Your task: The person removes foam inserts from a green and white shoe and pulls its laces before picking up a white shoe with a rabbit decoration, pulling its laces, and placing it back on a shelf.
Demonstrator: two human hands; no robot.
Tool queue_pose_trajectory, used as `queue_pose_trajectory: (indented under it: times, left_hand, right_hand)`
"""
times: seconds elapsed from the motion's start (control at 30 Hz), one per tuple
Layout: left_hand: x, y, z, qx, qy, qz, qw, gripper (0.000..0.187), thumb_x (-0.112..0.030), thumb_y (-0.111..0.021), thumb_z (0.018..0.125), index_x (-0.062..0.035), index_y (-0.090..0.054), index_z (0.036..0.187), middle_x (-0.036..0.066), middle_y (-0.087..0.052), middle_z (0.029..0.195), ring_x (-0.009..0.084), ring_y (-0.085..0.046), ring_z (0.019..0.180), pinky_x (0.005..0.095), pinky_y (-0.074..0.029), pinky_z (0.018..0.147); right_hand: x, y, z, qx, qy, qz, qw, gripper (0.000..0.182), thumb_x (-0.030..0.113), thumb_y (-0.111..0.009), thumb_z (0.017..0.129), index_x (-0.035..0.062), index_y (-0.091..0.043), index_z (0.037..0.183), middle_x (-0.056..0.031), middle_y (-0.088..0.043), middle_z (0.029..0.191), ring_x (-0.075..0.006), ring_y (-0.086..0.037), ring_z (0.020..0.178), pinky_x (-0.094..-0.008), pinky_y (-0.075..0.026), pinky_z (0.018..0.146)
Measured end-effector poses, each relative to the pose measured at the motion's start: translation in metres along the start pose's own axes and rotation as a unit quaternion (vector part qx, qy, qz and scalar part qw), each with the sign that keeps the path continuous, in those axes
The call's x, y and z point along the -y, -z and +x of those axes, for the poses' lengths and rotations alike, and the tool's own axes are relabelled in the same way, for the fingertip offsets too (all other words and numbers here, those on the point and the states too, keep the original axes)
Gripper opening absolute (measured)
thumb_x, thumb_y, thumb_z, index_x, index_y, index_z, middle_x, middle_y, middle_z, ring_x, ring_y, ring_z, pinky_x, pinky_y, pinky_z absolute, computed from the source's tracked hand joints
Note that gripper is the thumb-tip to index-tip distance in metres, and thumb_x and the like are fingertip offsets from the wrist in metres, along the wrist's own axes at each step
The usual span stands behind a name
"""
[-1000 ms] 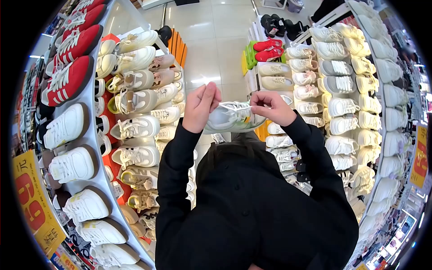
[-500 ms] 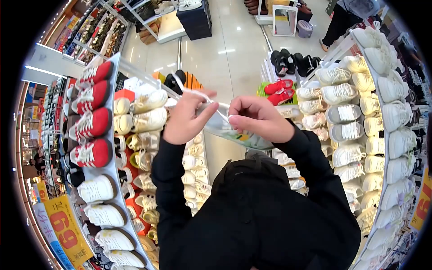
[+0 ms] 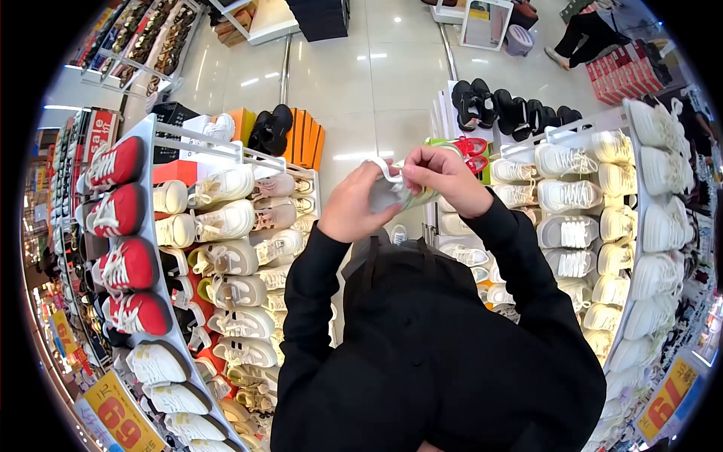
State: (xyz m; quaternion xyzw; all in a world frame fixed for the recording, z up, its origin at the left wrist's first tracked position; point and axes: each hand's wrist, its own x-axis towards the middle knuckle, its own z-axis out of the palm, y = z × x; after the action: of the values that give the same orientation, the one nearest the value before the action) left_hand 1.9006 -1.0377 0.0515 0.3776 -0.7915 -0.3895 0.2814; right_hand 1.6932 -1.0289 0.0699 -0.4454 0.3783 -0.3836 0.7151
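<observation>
1. At the far left we see a curved shelf rack (image 3: 143, 132) carrying red sneakers (image 3: 120, 215) with white laces in a column, with white sneakers (image 3: 154, 365) below them.
2. At the foot of that rack a yellow price sign (image 3: 120, 418) shows red numerals.
3. Just right of the red column, rows of cream and beige sneakers (image 3: 226, 256) fill the inner tiers of the same rack.
4. Beyond the rack's top end, a pair of black shoes (image 3: 273, 128) sits on orange boxes (image 3: 305, 143), on the glossy floor (image 3: 354, 83).
5. Our left hand (image 3: 348, 211) is raised in front of the chest; its grip is closed around the near side of a pale sneaker (image 3: 395, 194), fingers curled under it.
6. The pale sneaker is held in the air between both hands, above the black sleeves (image 3: 301, 301), touching neither rack.
7. Our right hand (image 3: 444, 177) meets the left over the shoe; its grip pinches a white lace (image 3: 385, 169) between thumb and fingertips, the other fingers folded.
8. Behind the hands a red pair (image 3: 472, 145) lies on a green box, with black sandals (image 3: 497, 105) just above.
9. On the right, another shelf rack (image 3: 629, 248) holds rows of white and cream sneakers (image 3: 568, 196).
10. At top right another person's legs (image 3: 584, 38) stand beside stacked red boxes (image 3: 621, 71).
</observation>
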Motion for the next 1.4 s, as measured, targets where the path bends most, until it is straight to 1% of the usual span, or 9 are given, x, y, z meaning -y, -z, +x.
queue_pose_trajectory:
  times: [0.13, 0.3, 0.43, 0.53, 0.6, 0.7, 0.83, 1.0, 1.4]
  left_hand:
    - [0.03, 0.0, 0.042, -0.098, -0.015, 0.07, 0.993, 0.046, -0.021, -0.079, 0.069, -0.0045, -0.055, 0.105, 0.014, -0.062, 0.114, 0.0326, -0.062, 0.098, 0.037, -0.051, 0.081]
    - [0.073, 0.027, 0.102, -0.122, 0.021, -0.035, 0.992, 0.031, 0.0, -0.061, 0.074, -0.0009, -0.058, 0.104, 0.018, -0.062, 0.115, 0.0344, -0.062, 0.102, 0.0369, -0.051, 0.08]
    - [0.108, 0.053, 0.159, -0.021, 0.085, -0.092, 0.992, 0.026, 0.011, -0.049, 0.075, 0.0046, -0.06, 0.097, 0.021, -0.067, 0.097, 0.0338, -0.066, 0.095, 0.0344, -0.052, 0.081]
    - [0.146, 0.058, 0.195, 0.017, 0.046, -0.261, 0.964, 0.026, 0.013, -0.047, 0.075, 0.0055, -0.059, 0.097, 0.018, -0.068, 0.097, 0.0272, -0.068, 0.091, 0.0342, -0.053, 0.083]
    - [0.18, 0.055, 0.209, 0.07, 0.101, -0.317, 0.941, 0.023, 0.015, -0.047, 0.074, 0.0067, -0.058, 0.092, 0.014, -0.067, 0.091, 0.0205, -0.066, 0.088, 0.0289, -0.051, 0.085]
    - [0.193, 0.061, 0.222, 0.16, 0.118, -0.288, 0.937, 0.013, 0.005, -0.051, 0.078, 0.0037, -0.062, 0.086, 0.011, -0.066, 0.087, 0.0205, -0.065, 0.087, 0.0294, -0.05, 0.082]
    - [0.191, 0.072, 0.248, 0.2, 0.054, -0.178, 0.962, 0.014, -0.011, -0.057, 0.081, -0.0003, -0.065, 0.084, 0.01, -0.066, 0.088, 0.0257, -0.064, 0.086, 0.0331, -0.049, 0.079]
    - [0.176, 0.086, 0.29, 0.158, 0.034, 0.023, 0.987, 0.019, -0.023, -0.065, 0.079, -0.0048, -0.065, 0.078, 0.01, -0.064, 0.088, 0.0301, -0.06, 0.088, 0.038, -0.048, 0.076]
    - [0.203, 0.122, 0.438, 0.16, 0.06, -0.039, 0.984, 0.013, -0.016, -0.065, 0.077, -0.0052, -0.059, 0.074, 0.007, -0.062, 0.094, 0.0296, -0.057, 0.095, 0.0378, -0.045, 0.082]
  right_hand:
    - [0.013, 0.022, 0.047, -0.031, 0.009, -0.007, 0.999, 0.013, 0.014, -0.056, 0.094, 0.0017, -0.055, 0.089, -0.002, -0.058, 0.081, -0.0087, -0.053, 0.073, -0.0234, -0.045, 0.07]
    - [0.037, 0.051, 0.11, -0.054, 0.023, -0.017, 0.998, 0.017, 0.018, -0.061, 0.092, 0.0009, -0.058, 0.091, -0.002, -0.06, 0.082, -0.0081, -0.056, 0.075, -0.023, -0.046, 0.071]
    - [0.058, 0.07, 0.159, -0.063, 0.01, -0.075, 0.995, 0.014, 0.014, -0.062, 0.092, 0.0003, -0.06, 0.09, -0.0011, -0.061, 0.081, -0.0071, -0.057, 0.073, -0.021, -0.045, 0.068]
    - [0.064, 0.104, 0.184, -0.139, 0.095, -0.331, 0.929, 0.029, 0.023, -0.067, 0.086, -0.0008, -0.06, 0.102, -0.0055, -0.063, 0.093, -0.0148, -0.06, 0.087, -0.0273, -0.046, 0.079]
    - [0.059, 0.123, 0.183, -0.127, 0.06, -0.432, 0.891, 0.06, 0.024, -0.073, 0.078, 0.0033, -0.049, 0.129, -0.0076, -0.056, 0.118, -0.018, -0.052, 0.113, -0.0319, -0.039, 0.099]
    - [0.029, 0.145, 0.184, 0.033, -0.168, -0.299, 0.939, 0.075, 0.028, -0.077, 0.075, 0.0014, -0.042, 0.135, -0.0118, -0.052, 0.128, -0.0206, -0.05, 0.118, -0.033, -0.037, 0.102]
    - [0.013, 0.132, 0.203, 0.015, -0.152, -0.364, 0.919, 0.069, 0.041, -0.08, 0.069, -0.0065, -0.057, 0.113, -0.0189, -0.066, 0.102, -0.0274, -0.063, 0.096, -0.0346, -0.048, 0.087]
    - [0.013, 0.157, 0.236, 0.0, -0.149, -0.289, 0.946, 0.071, 0.043, -0.08, 0.069, -0.0056, -0.056, 0.115, -0.0186, -0.066, 0.102, -0.0277, -0.064, 0.095, -0.034, -0.048, 0.086]
    - [0.067, 0.277, 0.336, 0.006, -0.069, -0.245, 0.967, 0.08, 0.046, -0.08, 0.067, -0.004, -0.051, 0.123, -0.0213, -0.065, 0.106, -0.0328, -0.063, 0.098, -0.0349, -0.048, 0.085]
